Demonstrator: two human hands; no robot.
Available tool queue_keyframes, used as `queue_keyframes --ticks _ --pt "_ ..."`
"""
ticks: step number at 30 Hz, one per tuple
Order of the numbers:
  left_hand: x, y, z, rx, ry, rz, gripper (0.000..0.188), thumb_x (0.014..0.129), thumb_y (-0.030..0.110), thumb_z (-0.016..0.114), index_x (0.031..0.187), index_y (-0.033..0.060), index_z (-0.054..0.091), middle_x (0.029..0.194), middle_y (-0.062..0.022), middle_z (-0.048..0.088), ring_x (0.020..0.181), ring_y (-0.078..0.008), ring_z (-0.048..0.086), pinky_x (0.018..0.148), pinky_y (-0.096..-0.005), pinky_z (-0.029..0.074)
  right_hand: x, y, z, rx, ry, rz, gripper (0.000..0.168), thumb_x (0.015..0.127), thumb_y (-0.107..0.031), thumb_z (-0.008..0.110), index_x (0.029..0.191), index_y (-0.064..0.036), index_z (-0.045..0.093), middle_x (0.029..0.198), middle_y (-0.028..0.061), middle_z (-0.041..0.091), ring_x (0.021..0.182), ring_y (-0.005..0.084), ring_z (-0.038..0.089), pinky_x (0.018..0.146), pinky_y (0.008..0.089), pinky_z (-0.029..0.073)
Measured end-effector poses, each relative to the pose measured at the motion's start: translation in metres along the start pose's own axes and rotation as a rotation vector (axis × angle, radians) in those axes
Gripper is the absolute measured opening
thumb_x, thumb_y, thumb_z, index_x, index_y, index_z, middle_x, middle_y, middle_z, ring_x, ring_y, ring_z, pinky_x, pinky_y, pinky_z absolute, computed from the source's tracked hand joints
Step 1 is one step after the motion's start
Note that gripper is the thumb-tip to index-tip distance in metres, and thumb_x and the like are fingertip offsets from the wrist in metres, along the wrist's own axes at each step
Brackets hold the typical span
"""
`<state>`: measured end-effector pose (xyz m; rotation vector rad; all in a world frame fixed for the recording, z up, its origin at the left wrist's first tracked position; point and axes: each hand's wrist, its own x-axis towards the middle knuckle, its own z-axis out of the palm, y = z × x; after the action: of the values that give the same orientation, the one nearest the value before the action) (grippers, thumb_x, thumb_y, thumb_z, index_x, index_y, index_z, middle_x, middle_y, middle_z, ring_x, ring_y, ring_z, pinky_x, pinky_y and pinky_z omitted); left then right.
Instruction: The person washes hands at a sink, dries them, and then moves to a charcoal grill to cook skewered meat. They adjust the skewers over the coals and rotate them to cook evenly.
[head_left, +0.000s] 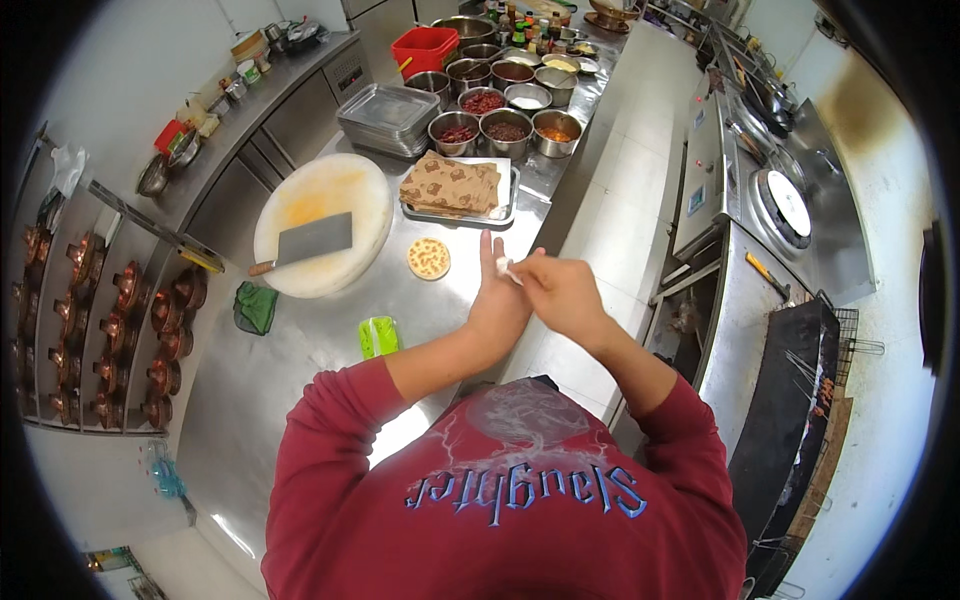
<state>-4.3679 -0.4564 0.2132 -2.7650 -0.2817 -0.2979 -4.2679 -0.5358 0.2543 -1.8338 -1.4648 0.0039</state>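
My right hand (564, 294) pinches a crumpled white tissue or wipe (507, 269) against the fingers of my left hand (498, 304). Some left fingers point away from me, and others are hidden behind the right hand. Left of my hands, a round browned flatbread (428, 259) lies on the steel table (315, 405). A bright green soft packet (379, 337) rests by my left forearm. Farther left, a cleaver (315, 238) lies flat on a thick round white chopping board (367, 187). Beyond my hands, brown patterned paper sheets (450, 185) are stacked on a metal tray (457, 219).
Steel pots of red and dark ingredients (506, 131) stand beyond the tray, beside stacked metal trays (388, 112) and a red bucket (425, 51). A folded green cloth (255, 307) lies near the board. To the right are a tiled aisle, a cooking range and a long black grill (784, 390).
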Motion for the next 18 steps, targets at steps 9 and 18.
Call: queue_keyframes --ticks 9,18 --pt "0.000 -0.014 -0.001 -0.270 -0.185 0.083 0.063 0.093 0.031 0.044 0.150 0.0077 0.029 0.155 -0.0156 0.029 0.145 -0.0379 0.018 0.109 -0.0740 0.002 -0.008 -0.017 0.002 -0.001 -0.089 -0.155 0.024 0.078 -0.004 0.058 0.099 -0.008 0.069 0.084 0.0126 0.070 0.074 0.0299 0.068 0.066 0.0411 0.053" --pt "0.037 -0.036 0.008 -0.042 0.102 0.192 0.058 0.087 0.026 0.056 0.139 0.0040 0.043 0.148 -0.0204 0.039 0.141 -0.0346 0.029 0.117 -0.0482 0.020 -0.005 -0.038 0.020 0.243 -0.018 -0.339 0.027 0.079 0.006 0.054 0.100 -0.004 0.066 0.104 0.0127 0.069 0.106 0.0312 0.064 0.099 0.0422 0.046"
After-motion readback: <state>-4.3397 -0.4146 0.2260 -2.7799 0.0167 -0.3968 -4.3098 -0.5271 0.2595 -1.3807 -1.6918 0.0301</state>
